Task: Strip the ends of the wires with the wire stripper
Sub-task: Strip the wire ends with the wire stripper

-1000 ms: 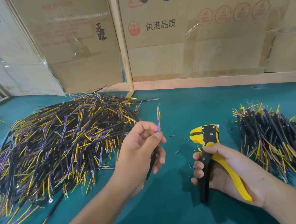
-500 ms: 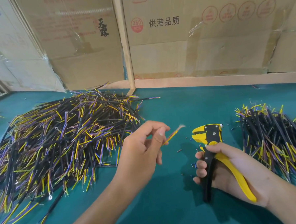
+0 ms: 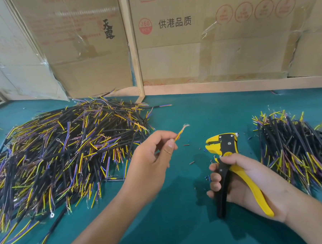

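Note:
My left hand [image 3: 152, 159] pinches a wire [image 3: 181, 133] between thumb and forefinger; its yellow end with frayed bare strands points up and right, and the rest is hidden behind the hand. My right hand [image 3: 241, 184] grips the yellow and black wire stripper [image 3: 225, 146] by its handles, jaws pointing left toward the wire, a short gap away. A large heap of black cables with yellow and purple ends [image 3: 64, 151] lies to the left. A smaller pile of cables [image 3: 295, 144] lies to the right.
The work surface is a teal mat [image 3: 180, 223] with small bits of cut insulation [image 3: 191, 162] scattered between my hands. Cardboard boxes [image 3: 208, 44] and a wooden post [image 3: 134, 58] stand along the back edge.
The wire in my left hand has swung from pointing straight up to pointing up and right toward the stripper's jaws. My right hand and the stripper have barely moved.

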The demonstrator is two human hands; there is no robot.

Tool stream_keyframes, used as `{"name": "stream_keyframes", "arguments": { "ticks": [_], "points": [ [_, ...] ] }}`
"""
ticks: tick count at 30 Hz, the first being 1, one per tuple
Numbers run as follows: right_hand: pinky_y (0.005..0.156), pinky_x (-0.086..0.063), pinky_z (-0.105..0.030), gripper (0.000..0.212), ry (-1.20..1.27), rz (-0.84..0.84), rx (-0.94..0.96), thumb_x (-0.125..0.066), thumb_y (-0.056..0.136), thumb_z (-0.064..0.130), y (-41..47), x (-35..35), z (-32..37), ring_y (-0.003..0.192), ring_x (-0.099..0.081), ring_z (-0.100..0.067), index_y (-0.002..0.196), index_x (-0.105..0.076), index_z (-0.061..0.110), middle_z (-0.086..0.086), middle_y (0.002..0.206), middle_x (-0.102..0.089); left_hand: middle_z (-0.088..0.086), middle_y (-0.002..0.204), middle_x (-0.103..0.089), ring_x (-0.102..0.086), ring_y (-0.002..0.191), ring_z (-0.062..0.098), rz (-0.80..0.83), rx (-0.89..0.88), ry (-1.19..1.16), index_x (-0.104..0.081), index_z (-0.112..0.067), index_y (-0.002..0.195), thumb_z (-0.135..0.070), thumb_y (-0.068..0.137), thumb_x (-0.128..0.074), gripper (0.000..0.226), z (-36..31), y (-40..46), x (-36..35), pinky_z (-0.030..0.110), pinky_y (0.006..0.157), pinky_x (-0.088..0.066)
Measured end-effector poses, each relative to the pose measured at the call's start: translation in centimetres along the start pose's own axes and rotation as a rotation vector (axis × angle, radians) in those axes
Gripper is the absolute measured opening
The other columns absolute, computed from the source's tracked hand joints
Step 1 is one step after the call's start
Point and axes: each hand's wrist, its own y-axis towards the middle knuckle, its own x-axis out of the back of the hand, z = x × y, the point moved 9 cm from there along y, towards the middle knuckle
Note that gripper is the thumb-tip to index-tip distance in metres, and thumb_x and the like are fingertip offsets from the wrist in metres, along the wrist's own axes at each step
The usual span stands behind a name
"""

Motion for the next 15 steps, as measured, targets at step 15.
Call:
{"name": "stream_keyframes", "arguments": {
  "ticks": [15],
  "points": [
    [0.063,-0.054,-0.042,0.031,0.008,-0.017,-0.002,-0.06,0.066,0.03,-0.4,-0.2,0.2,0.048,-0.047,-0.026,0.08,-0.06,0.002,-0.011,0.061,-0.047,-0.005,0.079,-0.064,-0.043,0.049,0.01,0.006,0.075,-0.316,-0.066,-0.029,0.088,-0.022,0.091,-0.058,0.011,-0.6,0.0,0.3,0.019,0.041,-0.033]
  ]
}}
